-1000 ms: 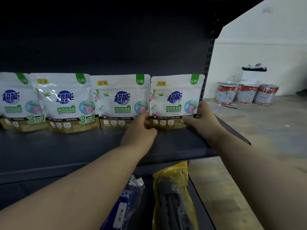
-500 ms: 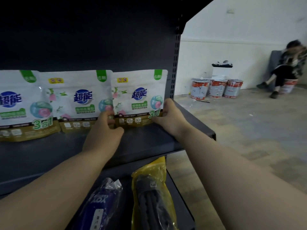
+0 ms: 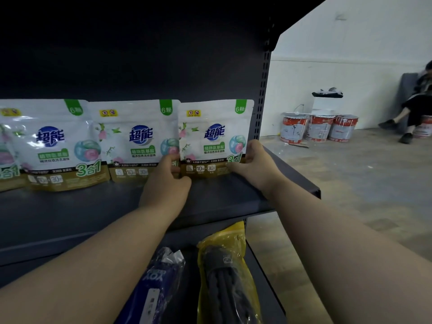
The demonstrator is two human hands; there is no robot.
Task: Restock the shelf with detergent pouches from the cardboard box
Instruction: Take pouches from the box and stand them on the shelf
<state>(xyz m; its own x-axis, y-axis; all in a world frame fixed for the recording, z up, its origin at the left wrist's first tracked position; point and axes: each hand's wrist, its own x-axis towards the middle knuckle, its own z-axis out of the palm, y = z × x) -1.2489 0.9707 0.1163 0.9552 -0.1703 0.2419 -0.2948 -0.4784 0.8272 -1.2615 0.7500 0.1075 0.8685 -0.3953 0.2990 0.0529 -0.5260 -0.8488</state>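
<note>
White detergent pouches with blue logos and gold bases stand in a row on the dark shelf (image 3: 210, 199). The rightmost pouch (image 3: 215, 139) stands upright at the shelf's right end. My left hand (image 3: 167, 183) grips its lower left corner and my right hand (image 3: 252, 162) grips its lower right corner. Beside it on the left stand a second pouch (image 3: 135, 141) and a third pouch (image 3: 58, 146), with another cut off at the frame's left edge. The cardboard box is out of view.
On the lower shelf lie a yellow packet (image 3: 224, 272) and a blue packet (image 3: 159, 281). Right of the shelf's perforated upright (image 3: 263, 94) is open concrete floor with three paint buckets (image 3: 319, 128) by the white wall. A person (image 3: 416, 106) sits at the far right.
The view swung right, then slightly back left. Both hands stay on the lower corners of the rightmost pouch, which remains upright on the shelf.
</note>
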